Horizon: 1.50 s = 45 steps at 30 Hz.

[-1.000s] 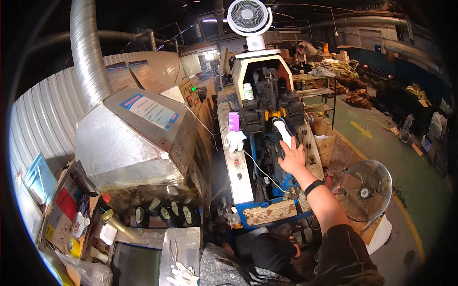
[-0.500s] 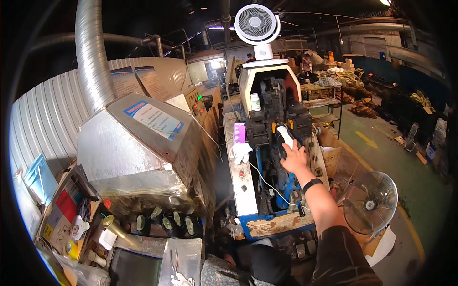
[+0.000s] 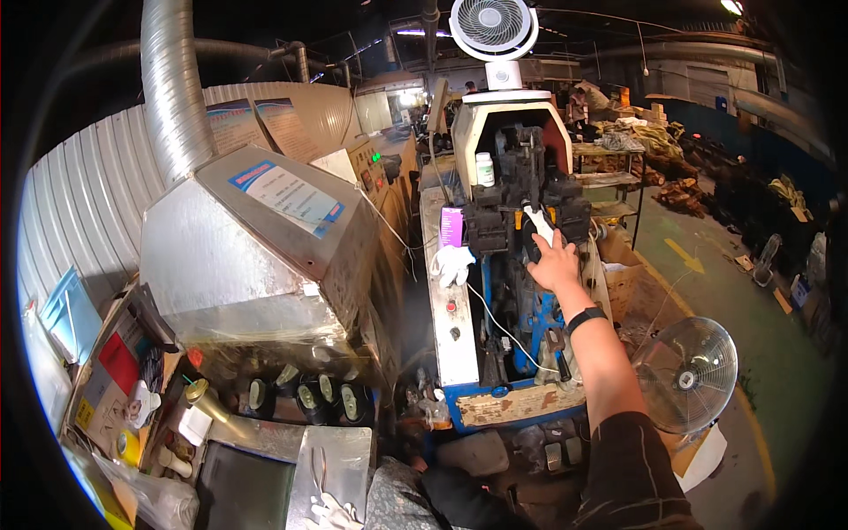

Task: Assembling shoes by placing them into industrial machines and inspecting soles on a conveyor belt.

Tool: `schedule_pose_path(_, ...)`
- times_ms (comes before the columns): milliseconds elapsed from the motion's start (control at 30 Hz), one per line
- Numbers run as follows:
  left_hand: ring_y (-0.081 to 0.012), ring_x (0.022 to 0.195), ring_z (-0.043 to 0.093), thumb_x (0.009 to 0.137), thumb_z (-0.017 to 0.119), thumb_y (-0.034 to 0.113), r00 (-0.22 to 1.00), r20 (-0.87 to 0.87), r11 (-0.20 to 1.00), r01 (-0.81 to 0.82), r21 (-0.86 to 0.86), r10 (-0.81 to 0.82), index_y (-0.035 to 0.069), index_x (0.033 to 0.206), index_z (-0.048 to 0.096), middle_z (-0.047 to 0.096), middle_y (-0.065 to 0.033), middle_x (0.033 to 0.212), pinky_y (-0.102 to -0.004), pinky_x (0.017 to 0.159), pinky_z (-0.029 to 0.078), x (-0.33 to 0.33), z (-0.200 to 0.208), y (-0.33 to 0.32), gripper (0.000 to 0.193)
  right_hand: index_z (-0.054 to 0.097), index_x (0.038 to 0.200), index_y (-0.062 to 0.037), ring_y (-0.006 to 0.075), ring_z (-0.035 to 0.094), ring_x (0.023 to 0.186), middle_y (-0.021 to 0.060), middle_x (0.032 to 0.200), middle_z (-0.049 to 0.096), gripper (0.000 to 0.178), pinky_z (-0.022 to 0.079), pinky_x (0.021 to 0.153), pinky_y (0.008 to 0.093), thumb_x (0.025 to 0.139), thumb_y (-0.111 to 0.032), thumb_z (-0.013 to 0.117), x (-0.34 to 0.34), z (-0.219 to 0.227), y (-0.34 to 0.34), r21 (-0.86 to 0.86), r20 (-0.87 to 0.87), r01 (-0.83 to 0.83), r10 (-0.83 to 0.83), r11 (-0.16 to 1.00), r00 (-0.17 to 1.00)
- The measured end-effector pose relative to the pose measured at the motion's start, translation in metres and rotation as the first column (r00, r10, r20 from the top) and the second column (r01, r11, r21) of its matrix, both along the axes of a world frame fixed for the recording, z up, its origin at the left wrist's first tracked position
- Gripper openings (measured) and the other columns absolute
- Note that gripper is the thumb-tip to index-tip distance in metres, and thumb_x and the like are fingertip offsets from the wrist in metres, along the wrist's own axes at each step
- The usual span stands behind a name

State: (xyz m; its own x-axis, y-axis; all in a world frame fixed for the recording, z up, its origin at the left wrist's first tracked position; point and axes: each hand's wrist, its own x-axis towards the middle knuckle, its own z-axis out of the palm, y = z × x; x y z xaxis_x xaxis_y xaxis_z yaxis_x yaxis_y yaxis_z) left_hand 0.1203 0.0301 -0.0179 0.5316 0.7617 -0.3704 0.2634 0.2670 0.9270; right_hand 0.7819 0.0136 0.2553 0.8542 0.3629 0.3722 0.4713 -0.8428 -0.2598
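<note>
My right hand (image 3: 556, 263) reaches to the blue and black machine (image 3: 474, 234) in front of me. Its fingers are stretched out and apart, and the fingertips are at the lower end of a smooth, white, elongated piece (image 3: 540, 225). That piece slants between the machine's dark blocks, beside small yellow parts; its exact kind is unclear. A dark rounded form just left of my fingers is partly hidden. Nearby on the machine's left panel lie a white glove (image 3: 453, 264) and a purple card (image 3: 450, 227). My left hand is not in view.
A white fan (image 3: 493, 25) and a white bottle (image 3: 484, 170) stand on the machine. A wire-caged fan (image 3: 687, 380) is at right. On the left are a metal hood (image 3: 238, 256), dark shoes (image 3: 311, 402) and a metal plate (image 3: 349, 455) holding pliers (image 3: 319, 473) and white gloves (image 3: 336, 514).
The view has shifted, so the machine sits slightly farther right and higher. My right hand stays at the white piece's lower end, its fingers now pointing more along it.
</note>
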Motion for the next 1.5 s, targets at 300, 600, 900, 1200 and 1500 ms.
schedule_pose_path(300,-0.0109,0.077,0.056,0.096,0.064,0.023,0.992,0.125,0.998,-0.009,0.059,0.002,0.001,0.1,0.067,0.066,-0.0026,0.088,-0.0258,0.069,0.045,0.0,0.0,-0.002,0.023,0.039,0.148,-0.0345,0.041,0.042,0.128,0.0144,0.159,0.024,0.074,0.044,0.101,0.0462,0.08,-0.04,0.069,-0.001,0.004,0.002,0.008,0.0,0.025,-0.025,1.0,1.0)
schedule_pose_path(600,-0.0087,0.071,0.052,0.096,0.063,0.02,0.992,0.12,0.998,-0.04,0.04,0.034,0.002,0.097,0.066,0.063,0.0002,0.083,-0.0245,0.064,0.042,-0.001,0.003,-0.005,0.019,0.04,0.147,-0.0345,0.0408,0.041,0.129,0.0141,0.159,0.024,0.073,0.043,0.103,0.0467,0.081,-0.039,0.068,0.0,0.004,0.002,0.02,-0.016,0.021,-0.021,1.0,1.0)
schedule_pose_path(900,-0.0082,0.07,0.051,0.096,0.062,0.019,0.994,0.106,0.999,-0.031,0.035,0.027,0.002,0.096,0.066,0.063,0.0007,0.082,-0.024,0.063,0.041,0.0,0.008,-0.005,0.018,0.041,0.147,-0.0339,0.0406,0.042,0.129,0.013,0.159,0.025,0.072,0.043,0.104,0.046,0.08,-0.039,0.068,-0.002,0.008,0.0,0.009,-0.043,0.011,-0.011,1.0,0.999)
schedule_pose_path(1200,-0.0077,0.069,0.05,0.096,0.062,0.019,0.994,0.108,0.999,-0.019,0.05,0.013,0.002,0.095,0.066,0.062,0.0012,0.081,-0.0236,0.061,0.04,0.005,0.017,-0.005,0.017,0.044,0.146,-0.0309,0.0401,0.041,0.133,0.0108,0.158,0.029,0.073,0.04,0.108,0.0449,0.078,-0.043,0.068,0.013,0.051,-0.001,-0.04,-0.134,0.001,-0.007,0.999,0.991)
schedule_pose_path(1500,-0.0107,0.062,0.05,0.097,0.059,0.02,0.991,0.127,0.995,-0.062,0.08,0.052,0.002,0.094,0.065,0.061,-0.002,0.076,-0.0279,0.056,0.041,0.001,0.009,0.003,0.02,0.046,0.144,-0.0339,0.0422,0.05,0.124,0.0106,0.156,0.032,0.073,0.043,0.105,0.0457,0.074,-0.044,0.066,0.014,0.042,0.0,-0.01,-0.038,-0.008,0.008,1.0,0.999)
